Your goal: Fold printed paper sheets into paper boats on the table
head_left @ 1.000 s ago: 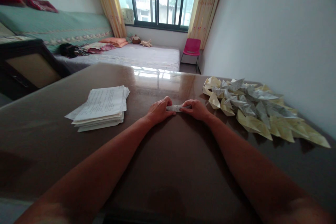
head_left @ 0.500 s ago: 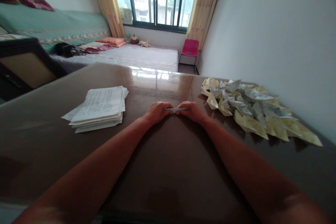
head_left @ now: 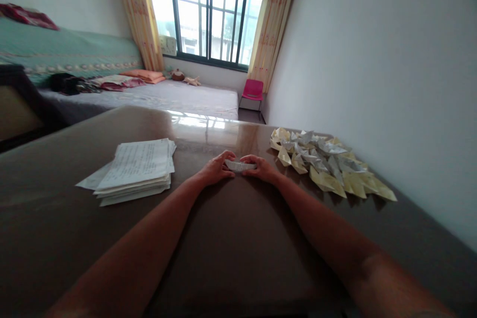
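Note:
Between my hands, low over the brown table, is a small folded piece of paper (head_left: pixel 240 166), whitish with writing on it and curved along its lower edge, like the side of a paper boat. My left hand (head_left: pixel 216 168) grips its left end between thumb and fingers. At the other end, my right hand (head_left: pixel 260 168) pinches the paper the same way. Both ends are partly hidden by the fingers. Off to the right lies a group of folded paper boats (head_left: pixel 328 161), some cream and some grey-white. A stack of written sheets (head_left: pixel 136 164) rests to the left.
The glossy brown table (head_left: pixel 231 248) reflects the window (head_left: pixel 208 15). A white wall (head_left: pixel 357 59) runs along its right side. Beyond the far edge are a bed (head_left: pixel 179 97) and a pink chair (head_left: pixel 252 90). A dark wooden piece of furniture (head_left: pixel 18 109) stands at the left.
The paper has turned from a thin edge-on strip to show a broader, curved, written side. My fingers have spread more around its ends. The head view has tilted up and shifted right.

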The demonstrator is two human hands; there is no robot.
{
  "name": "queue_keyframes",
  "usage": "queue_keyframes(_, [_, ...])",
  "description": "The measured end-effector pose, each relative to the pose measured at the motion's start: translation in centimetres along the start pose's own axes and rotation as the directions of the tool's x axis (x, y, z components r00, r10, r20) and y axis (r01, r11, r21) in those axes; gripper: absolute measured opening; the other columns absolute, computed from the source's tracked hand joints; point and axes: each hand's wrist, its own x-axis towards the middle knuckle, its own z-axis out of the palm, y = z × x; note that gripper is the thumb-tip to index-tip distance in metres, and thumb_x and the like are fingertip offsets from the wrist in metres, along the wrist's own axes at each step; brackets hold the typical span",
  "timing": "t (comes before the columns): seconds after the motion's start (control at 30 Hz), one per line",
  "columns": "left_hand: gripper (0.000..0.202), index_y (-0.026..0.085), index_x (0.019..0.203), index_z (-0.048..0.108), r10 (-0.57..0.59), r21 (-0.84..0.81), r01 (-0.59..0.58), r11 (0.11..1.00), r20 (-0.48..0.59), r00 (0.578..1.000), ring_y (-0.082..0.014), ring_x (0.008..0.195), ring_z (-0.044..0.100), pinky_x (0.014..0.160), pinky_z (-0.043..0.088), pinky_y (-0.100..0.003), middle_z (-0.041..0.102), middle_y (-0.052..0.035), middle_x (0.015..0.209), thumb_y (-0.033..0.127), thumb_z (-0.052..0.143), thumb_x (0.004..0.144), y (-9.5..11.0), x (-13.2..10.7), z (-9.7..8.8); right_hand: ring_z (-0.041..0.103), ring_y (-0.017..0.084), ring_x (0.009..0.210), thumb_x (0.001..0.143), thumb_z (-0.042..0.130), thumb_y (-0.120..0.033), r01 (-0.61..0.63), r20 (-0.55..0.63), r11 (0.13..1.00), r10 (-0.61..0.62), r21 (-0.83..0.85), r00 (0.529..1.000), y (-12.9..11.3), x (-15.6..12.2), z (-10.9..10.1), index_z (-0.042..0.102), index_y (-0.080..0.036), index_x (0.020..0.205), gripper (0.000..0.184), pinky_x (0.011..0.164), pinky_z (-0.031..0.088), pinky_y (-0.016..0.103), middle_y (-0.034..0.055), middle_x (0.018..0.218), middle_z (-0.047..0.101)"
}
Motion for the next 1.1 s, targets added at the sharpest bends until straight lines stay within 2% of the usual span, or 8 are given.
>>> queue_keyframes(0.07, [0.051,0.02,0.111,0.051,0.006,-0.061,-0.005,0.998,0.009,1.0,-0.014,0.074,0.065,0.064,0.051,-0.024,0.066,-0.0021,0.095,0.023,0.07,0.064,-0.4,-0.1,-0.3,0.06,0.018,0.098,0.061,0.08,-0.035,0.015,0.042,0.999,-0.017,0.033,0.999,-0.2,0.0,-0.7,0.058,-0.022,0.118,0.062,0.082,0.047,0.027,0.0039,0.109,0.065])
queue_keyframes(0.13, [0.045,0.019,0.105,0.052,0.012,-0.098,-0.011,0.995,0.013,1.0,-0.014,0.074,0.065,0.064,0.051,-0.024,0.065,-0.0013,0.09,0.021,0.069,0.064,-0.8,-0.1,-0.5,0.059,0.018,0.1,0.058,0.082,-0.034,0.01,0.07,0.999,-0.014,0.053,0.997,-0.5,-0.2,-1.5,0.058,-0.021,0.116,0.064,0.081,0.048,0.028,0.0053,0.112,0.064])
queue_keyframes(0.37, [0.024,0.017,0.091,0.062,0.048,-0.082,-0.049,0.995,-0.014,0.999,-0.0169,0.082,0.063,0.077,0.052,-0.031,0.065,-0.0036,0.091,0.019,0.063,0.067,-1.3,0.3,-0.7,0.062,0.016,0.077,0.067,0.073,-0.029,-0.064,0.0,0.998,0.064,0.01,0.998,-0.4,-1.0,-1.8,0.065,-0.016,0.093,0.03,0.068,0.05,0.027,0.0039,0.089,0.067])
queue_keyframes(0.57, [0.013,0.019,0.076,0.071,0.136,-0.021,-0.136,0.991,0.019,0.991,-0.0177,0.091,0.063,0.089,0.048,-0.031,0.066,-0.0042,0.099,0.016,0.06,0.07,-1.4,0.4,-0.3,0.062,0.017,0.09,0.07,0.068,-0.02,-0.003,-0.051,0.997,-0.001,-0.079,0.999,-1.3,-1.0,0.0,0.071,-0.019,0.077,0.008,0.085,0.047,0.031,0.0036,0.095,0.067])
queue_keyframes(0.83, [0.014,0.019,0.076,0.072,0.173,0.043,-0.175,0.984,0.044,0.984,-0.0188,0.088,0.065,0.088,0.049,-0.031,0.068,-0.0052,0.098,0.017,0.058,0.072,-1.3,0.6,-0.4,0.061,0.013,0.068,0.078,0.064,-0.041,-0.064,-0.093,0.976,0.046,-0.208,0.995,-3.0,-0.6,-0.2,0.069,-0.019,0.095,0.028,0.064,0.047,0.024,0.0014,0.084,0.069])
queue_keyframes(0.97, [0.018,0.019,0.079,0.073,0.205,0.039,-0.207,0.978,0.057,0.977,-0.0212,0.091,0.065,0.091,0.049,-0.035,0.066,-0.0071,0.1,0.023,0.057,0.073,-1.3,0.8,-0.5,0.062,0.014,0.07,0.076,0.069,-0.034,-0.088,-0.135,0.941,0.045,-0.326,0.99,-4.1,-0.5,0.3,0.073,-0.023,0.08,0.012,0.067,0.045,0.023,0.0007,0.08,0.071])
queue_keyframes(1.03, [0.027,0.02,0.096,0.072,0.223,0.019,-0.225,0.974,0.06,0.973,-0.0212,0.098,0.063,0.091,0.05,-0.034,0.063,-0.0078,0.11,0.026,0.056,0.074,-1.3,0.9,-0.3,0.063,0.016,0.077,0.074,0.071,-0.03,-0.108,-0.189,0.916,0.036,-0.385,0.981,-4.5,-1.1,-0.2,0.074,-0.025,0.077,0.007,0.072,0.046,0.025,0.0012,0.084,0.072])
queue_keyframes(1.1, [0.044,0.021,0.119,0.062,0.216,-0.012,-0.215,0.976,0.056,0.975,-0.0192,0.095,0.064,0.081,0.055,-0.033,0.055,-0.0096,0.124,0.029,0.053,0.077,-1.5,1.0,-0.1,0.063,0.018,0.083,0.075,0.071,-0.03,-0.14,-0.254,0.893,0.03,-0.428,0.967,-4.8,-2.4,-1.9,0.075,-0.025,0.075,0.006,0.078,0.046,0.027,0.0015,0.087,0.072])
